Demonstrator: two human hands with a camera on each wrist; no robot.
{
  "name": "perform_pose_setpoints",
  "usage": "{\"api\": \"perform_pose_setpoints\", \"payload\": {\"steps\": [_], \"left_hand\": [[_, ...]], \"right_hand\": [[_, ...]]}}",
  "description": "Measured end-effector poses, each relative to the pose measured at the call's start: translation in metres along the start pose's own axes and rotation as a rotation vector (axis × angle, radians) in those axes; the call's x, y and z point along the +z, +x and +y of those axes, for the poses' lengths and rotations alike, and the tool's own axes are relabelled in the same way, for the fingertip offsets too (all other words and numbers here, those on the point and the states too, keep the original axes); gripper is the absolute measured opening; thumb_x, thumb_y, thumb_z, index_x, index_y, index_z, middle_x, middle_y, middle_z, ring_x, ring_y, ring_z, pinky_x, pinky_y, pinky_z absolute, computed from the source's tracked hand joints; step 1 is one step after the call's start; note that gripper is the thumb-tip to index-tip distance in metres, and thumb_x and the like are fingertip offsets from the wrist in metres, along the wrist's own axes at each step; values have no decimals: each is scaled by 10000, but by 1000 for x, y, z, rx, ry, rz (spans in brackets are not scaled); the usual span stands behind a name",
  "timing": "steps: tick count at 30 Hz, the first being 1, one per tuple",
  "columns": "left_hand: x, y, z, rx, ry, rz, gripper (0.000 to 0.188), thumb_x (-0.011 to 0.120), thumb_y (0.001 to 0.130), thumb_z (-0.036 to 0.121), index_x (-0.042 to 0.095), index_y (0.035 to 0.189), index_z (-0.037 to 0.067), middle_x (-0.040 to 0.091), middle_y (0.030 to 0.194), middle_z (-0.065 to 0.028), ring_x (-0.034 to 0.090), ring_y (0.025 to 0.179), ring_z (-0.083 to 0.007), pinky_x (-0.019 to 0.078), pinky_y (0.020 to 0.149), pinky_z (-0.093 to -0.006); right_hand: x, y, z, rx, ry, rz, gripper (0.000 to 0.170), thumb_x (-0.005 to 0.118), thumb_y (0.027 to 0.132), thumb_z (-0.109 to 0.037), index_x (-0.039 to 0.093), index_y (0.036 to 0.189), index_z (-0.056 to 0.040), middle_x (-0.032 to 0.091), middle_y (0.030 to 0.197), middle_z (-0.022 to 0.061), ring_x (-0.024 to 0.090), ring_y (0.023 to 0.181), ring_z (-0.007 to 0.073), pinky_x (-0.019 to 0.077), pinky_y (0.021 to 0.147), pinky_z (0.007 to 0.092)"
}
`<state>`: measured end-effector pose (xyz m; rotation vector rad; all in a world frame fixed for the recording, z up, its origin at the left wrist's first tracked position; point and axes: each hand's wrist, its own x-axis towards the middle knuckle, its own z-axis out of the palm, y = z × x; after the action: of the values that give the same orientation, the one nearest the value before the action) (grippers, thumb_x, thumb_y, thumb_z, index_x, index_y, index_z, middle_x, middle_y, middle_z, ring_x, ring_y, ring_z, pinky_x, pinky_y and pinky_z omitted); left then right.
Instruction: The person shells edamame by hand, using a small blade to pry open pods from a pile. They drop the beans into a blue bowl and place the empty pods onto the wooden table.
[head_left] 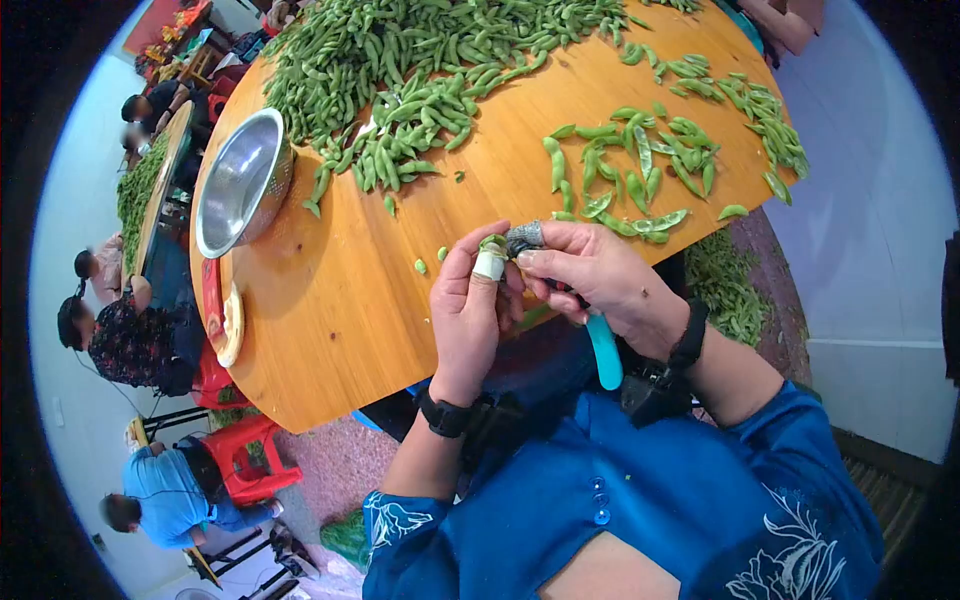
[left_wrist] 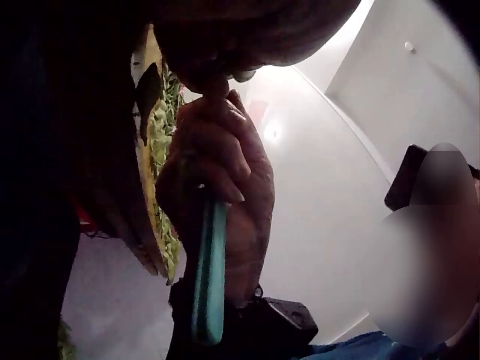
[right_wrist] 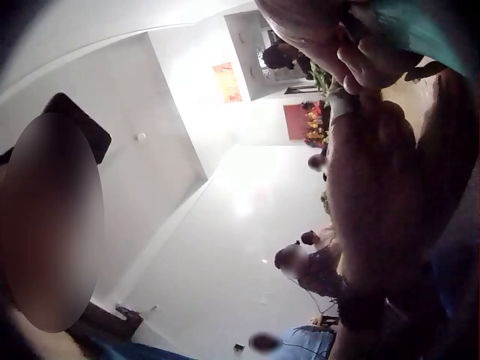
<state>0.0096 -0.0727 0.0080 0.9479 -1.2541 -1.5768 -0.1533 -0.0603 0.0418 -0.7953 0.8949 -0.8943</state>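
Note:
Over the table's near edge the two hands meet in the head view. The left hand [head_left: 468, 310], white tape round its thumb, pinches a green pod [head_left: 492, 241] between thumb and finger. The right hand [head_left: 610, 280], a grey wrap on its forefinger, touches the pod from the right. Its other fingers curl round a tool with a turquoise handle [head_left: 604, 352], also seen in the left wrist view as a turquoise handle [left_wrist: 210, 274] hanging below that hand [left_wrist: 217, 165]. The tool's working end is hidden by the fingers. Two loose beans [head_left: 421, 266] lie left of the hands.
A large heap of pods [head_left: 400, 60] covers the table's far side; scattered pods [head_left: 640, 170] lie at the right. At the left are a metal colander [head_left: 243, 183] and a red-handled object [head_left: 213, 298]. Other people sit at further tables, near a red stool [head_left: 245, 462].

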Motion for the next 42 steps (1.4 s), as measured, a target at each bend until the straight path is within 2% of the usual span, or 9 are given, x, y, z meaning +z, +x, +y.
{"api": "perform_pose_setpoints", "payload": {"steps": [5, 9, 15, 21, 25, 27, 35, 37, 42], "left_hand": [[2, 0, 1, 84, -166, 197, 159, 389, 994, 160, 452, 1101, 61, 606, 769, -63, 497, 467, -79, 390, 421, -186], [6, 7, -2, 105, -218, 245, 159, 441, 982, 186, 472, 1071, 58, 624, 889, -92, 566, 624, -121, 448, 511, -224], [0, 9, -7, 96, -236, 246, 113, 467, 972, 175, 509, 994, 73, 530, 819, -11, 448, 588, -71, 344, 469, -195], [-3, 7, -1, 38, -278, 204, 89, 424, 945, 114, 503, 925, 80, 523, 768, -17, 428, 547, -64, 320, 424, -189], [-1, 9, 10, -63, -164, 173, 100, 406, 924, 84, 500, 950, 68, 556, 789, -40, 463, 543, -68, 341, 408, -190], [-2, 11, 8, -57, -139, 171, 108, 411, 927, 87, 504, 972, 59, 566, 799, -45, 477, 549, -68, 357, 420, -189], [-4, 14, 14, -230, -242, 180, 178, 490, 955, 146, 548, 1038, -1, 564, 811, -31, 491, 602, -57, 389, 488, -178], [-11, 17, 13, -269, -416, 36, 199, 519, 948, 159, 568, 1059, 2, 563, 806, -17, 488, 605, -53, 374, 487, -174], [-11, 17, 11, -145, -331, 1, 188, 539, 938, 164, 592, 1054, 26, 541, 765, 17, 441, 582, -40, 332, 486, -169]], "right_hand": [[1, -2, 2, -10, 61, -2, 145, 492, 929, -158, 602, 943, -64, 523, 643, -49, 428, 446, 1, 337, 376, 145], [-10, -10, -6, -56, 48, 161, 191, 523, 918, -145, 608, 1067, -61, 511, 641, -57, 426, 460, -3, 339, 389, 141], [-27, -7, -16, -432, -298, 456, 223, 541, 917, -133, 597, 1115, -48, 539, 683, -32, 421, 452, 13, 323, 389, 155], [-23, 10, 2, -359, -381, 351, 187, 560, 888, -89, 630, 1048, -22, 567, 731, -43, 511, 637, 33, 423, 560, 201], [-14, 5, -10, -291, -328, 334, 235, 555, 914, -135, 597, 1130, -52, 536, 686, -46, 402, 484, -6, 316, 422, 156], [-11, 3, -14, -379, -338, 327, 181, 558, 888, -88, 626, 1037, -10, 582, 750, -33, 515, 647, 30, 437, 590, 193], [-3, -8, -23, -346, -342, 255, 201, 577, 887, -115, 625, 1059, -23, 566, 721, -53, 491, 608, 14, 404, 537, 173], [-3, -12, -25, -316, -298, 236, 198, 586, 885, -123, 626, 1055, -30, 560, 709, -56, 477, 590, 9, 388, 512, 169], [-7, -10, -27, -233, -316, 284, 179, 621, 872, -154, 632, 1009, -41, 539, 674, -54, 442, 576, 10, 367, 494, 188]]}}
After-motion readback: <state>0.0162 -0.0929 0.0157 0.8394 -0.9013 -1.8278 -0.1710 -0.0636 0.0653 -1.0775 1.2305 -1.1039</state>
